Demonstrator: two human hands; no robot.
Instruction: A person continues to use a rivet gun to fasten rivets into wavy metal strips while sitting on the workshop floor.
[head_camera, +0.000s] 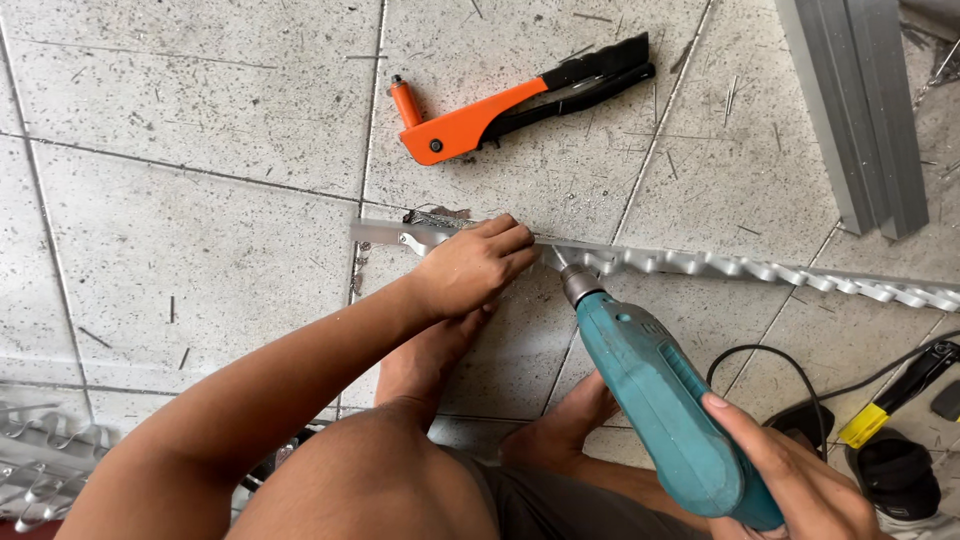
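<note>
A long notched aluminium strip (720, 266) lies across the tiled floor. My left hand (472, 266) presses down on its left part, fingers closed over the metal. My right hand (800, 478) grips the back of a teal electric drill (655, 395). The drill's bit (558, 259) touches the strip just right of my left fingertips. My bare feet (560, 420) rest on the tiles below the strip.
An orange and black hand riveter (510, 100) lies on the tiles beyond the strip. Grey aluminium profiles (860, 110) lie at the upper right. A black cable (770, 360), a yellow and black tool (900, 395) and a sandal (895, 475) sit at the right. More notched metal (40, 450) lies at the lower left.
</note>
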